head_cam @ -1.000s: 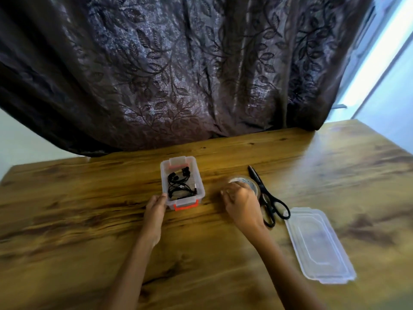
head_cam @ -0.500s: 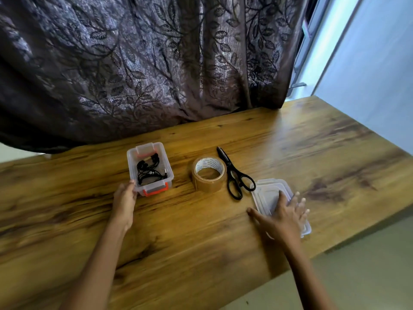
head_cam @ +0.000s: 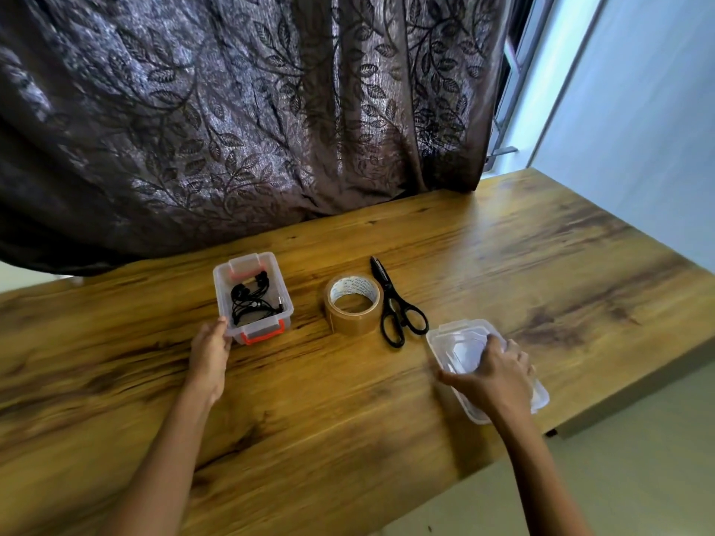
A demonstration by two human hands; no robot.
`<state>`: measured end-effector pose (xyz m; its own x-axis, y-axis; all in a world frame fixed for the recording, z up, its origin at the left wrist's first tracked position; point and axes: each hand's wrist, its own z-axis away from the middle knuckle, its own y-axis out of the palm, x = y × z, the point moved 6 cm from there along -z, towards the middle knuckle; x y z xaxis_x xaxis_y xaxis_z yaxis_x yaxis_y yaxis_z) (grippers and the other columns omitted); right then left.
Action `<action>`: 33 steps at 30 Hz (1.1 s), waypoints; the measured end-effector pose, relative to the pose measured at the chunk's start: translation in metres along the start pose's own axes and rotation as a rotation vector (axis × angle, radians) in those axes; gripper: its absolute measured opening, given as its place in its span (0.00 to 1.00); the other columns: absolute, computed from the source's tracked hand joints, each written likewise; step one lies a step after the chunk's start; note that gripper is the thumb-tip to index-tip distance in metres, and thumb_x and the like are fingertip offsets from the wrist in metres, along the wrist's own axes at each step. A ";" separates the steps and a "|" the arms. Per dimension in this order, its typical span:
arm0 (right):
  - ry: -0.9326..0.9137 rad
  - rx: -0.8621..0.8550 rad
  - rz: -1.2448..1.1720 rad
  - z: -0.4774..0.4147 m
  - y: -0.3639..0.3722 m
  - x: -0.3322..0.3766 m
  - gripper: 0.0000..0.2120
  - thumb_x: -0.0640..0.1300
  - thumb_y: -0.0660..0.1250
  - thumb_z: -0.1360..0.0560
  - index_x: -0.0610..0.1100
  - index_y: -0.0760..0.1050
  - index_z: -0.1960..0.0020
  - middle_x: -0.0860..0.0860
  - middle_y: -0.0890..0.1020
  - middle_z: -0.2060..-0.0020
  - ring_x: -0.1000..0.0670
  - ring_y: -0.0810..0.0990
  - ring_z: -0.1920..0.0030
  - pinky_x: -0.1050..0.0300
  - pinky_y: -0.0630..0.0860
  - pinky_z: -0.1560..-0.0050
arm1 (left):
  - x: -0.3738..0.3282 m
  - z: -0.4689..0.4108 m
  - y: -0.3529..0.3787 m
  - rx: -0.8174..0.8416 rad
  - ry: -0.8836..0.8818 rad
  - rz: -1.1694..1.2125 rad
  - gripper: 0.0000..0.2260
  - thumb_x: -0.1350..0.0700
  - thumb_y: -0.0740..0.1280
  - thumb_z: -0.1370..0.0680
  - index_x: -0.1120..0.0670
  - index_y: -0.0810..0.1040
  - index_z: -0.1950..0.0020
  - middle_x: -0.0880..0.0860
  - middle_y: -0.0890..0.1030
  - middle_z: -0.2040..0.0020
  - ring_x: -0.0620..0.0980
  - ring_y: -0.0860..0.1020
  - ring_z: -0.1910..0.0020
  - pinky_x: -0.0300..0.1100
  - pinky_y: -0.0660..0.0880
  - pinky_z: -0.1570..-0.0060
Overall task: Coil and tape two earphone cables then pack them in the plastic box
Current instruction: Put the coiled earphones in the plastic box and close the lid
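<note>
Nearest, at about 4 o'clock of the view: right hand (head_cam: 493, 375) lying over the clear lid (head_cam: 460, 334), fingers curled onto its top and thumb reaching along its left edge, gripping the lid by its near part; impossible to tell whether resting on the wooden table (head_cam: 348, 419) or lifting off it. At about 9 o'clock: left hand (head_cam: 209, 353) pressing fingertips against the near left corner of the plastic box (head_cam: 288, 309), fingers loosely open and touching, not wrapping round it. Sitting open on the table at about 10 o'clock, the box showing orange latches at near and far ends and holding the black earphone cables (head_cam: 251, 299) bundled inside; tape on the coils too small to make out. Lying flat just right of the box, near centre: brown tape roll (head_cam: 353, 303), well apart from both hands. Just beside the roll, toward 1 o'clock: black scissors (head_cam: 394, 307), blades closed and pointing away, handles near the lid's far corner. Farthest, hanging across 12 o'clock: dark leaf-patterned curtain (head_cam: 232, 110).
</note>
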<state>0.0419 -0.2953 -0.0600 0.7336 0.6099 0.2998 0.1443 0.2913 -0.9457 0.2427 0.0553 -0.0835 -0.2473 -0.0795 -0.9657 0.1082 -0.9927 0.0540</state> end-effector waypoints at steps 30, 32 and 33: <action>-0.449 0.604 -1.051 0.036 -0.010 0.223 0.25 0.58 0.70 0.35 0.53 0.73 0.40 0.52 0.75 0.41 0.51 0.73 0.41 0.65 0.70 0.56 | 0.012 -0.005 -0.003 0.057 -0.061 -0.046 0.11 0.50 0.58 0.21 0.55 0.72 0.44 0.59 0.74 0.38 0.57 0.72 0.37 0.53 0.66 0.34; -0.427 0.685 -1.143 0.034 -0.004 0.239 0.24 0.58 0.69 0.32 0.49 0.74 0.40 0.50 0.78 0.45 0.50 0.76 0.43 0.62 0.74 0.55 | 0.012 -0.005 -0.003 0.065 -0.065 -0.049 0.13 0.50 0.58 0.21 0.57 0.72 0.44 0.60 0.75 0.39 0.57 0.72 0.38 0.55 0.66 0.34; -0.392 0.746 -1.223 0.033 0.001 0.247 0.23 0.57 0.69 0.31 0.46 0.74 0.40 0.47 0.79 0.47 0.48 0.78 0.46 0.59 0.76 0.54 | 0.012 -0.005 -0.005 0.060 -0.074 -0.051 0.12 0.49 0.58 0.21 0.56 0.72 0.46 0.60 0.75 0.39 0.57 0.73 0.39 0.56 0.65 0.33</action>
<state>0.2014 -0.1201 0.0173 0.1732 -0.1664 0.9707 0.0700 0.9852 0.1564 0.2445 0.0593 -0.0971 -0.3214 -0.0329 -0.9464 0.0364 -0.9991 0.0224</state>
